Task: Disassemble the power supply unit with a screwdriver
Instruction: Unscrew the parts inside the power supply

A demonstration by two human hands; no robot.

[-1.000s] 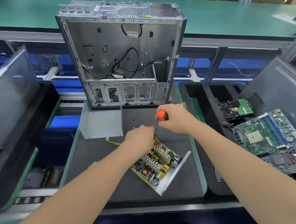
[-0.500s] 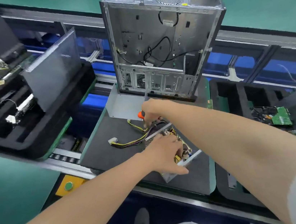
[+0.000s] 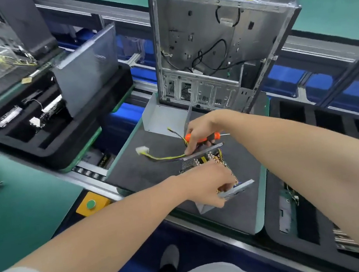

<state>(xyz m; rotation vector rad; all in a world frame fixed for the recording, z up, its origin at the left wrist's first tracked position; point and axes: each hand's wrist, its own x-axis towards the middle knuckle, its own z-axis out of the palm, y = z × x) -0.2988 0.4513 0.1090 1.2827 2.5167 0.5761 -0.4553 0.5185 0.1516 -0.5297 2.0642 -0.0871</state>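
The power supply (image 3: 210,158) is lying opened on a dark mat (image 3: 247,206), its circuit board and coils showing between two thin metal walls. The left grip (image 3: 207,184) is reaching over the board and clasping the near wall, its fingers curling down over the edge. The right grip (image 3: 198,131) is clenching the orange handle of a screwdriver (image 3: 204,137), whose shaft is pointing to the right, roughly level. The fingertips of this grip are also touching the top of the far wall. A yellow-and-black cable (image 3: 165,158) is trailing left from the power supply to a white plug (image 3: 142,151), which is resting on the mat. Behind them a bare computer case (image 3: 218,39) is standing upright, with a folded metal cover (image 3: 162,117) sitting just in front of it. A green button (image 3: 91,204) is showing on a yellow box near the mat's left corner.
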